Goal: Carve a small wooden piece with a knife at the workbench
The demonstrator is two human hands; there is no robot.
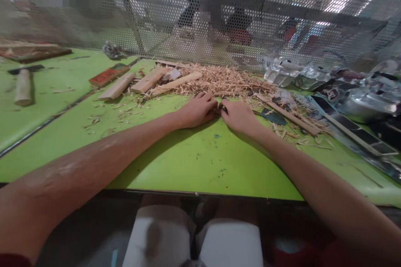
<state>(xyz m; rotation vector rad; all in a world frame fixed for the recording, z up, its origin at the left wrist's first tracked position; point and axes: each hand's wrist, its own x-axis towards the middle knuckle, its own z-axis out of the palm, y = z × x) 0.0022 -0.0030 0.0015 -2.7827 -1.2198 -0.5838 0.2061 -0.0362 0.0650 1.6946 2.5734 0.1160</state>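
Observation:
Both hands rest close together over the green table (188, 162), near the front edge of a heap of wood shavings (225, 78). My left hand (198, 109) has its fingers bent and closed together; what they hold, if anything, is hidden. My right hand (238, 114) is closed, thumb and forefinger pinched around a small dark thing too small to name. The fingertips of the two hands nearly meet. Left of the heap lie pale wooden blocks (117, 86) and a long light wood piece (177, 83).
A red-orange block (108, 75) and a wooden-handled tool (24, 87) lie at the left. At the right are a wooden stick (288, 114), a dark green flat piece (273, 116) and clear plastic bags (282, 71). Perforated mesh (175, 16) stands behind; people are beyond it.

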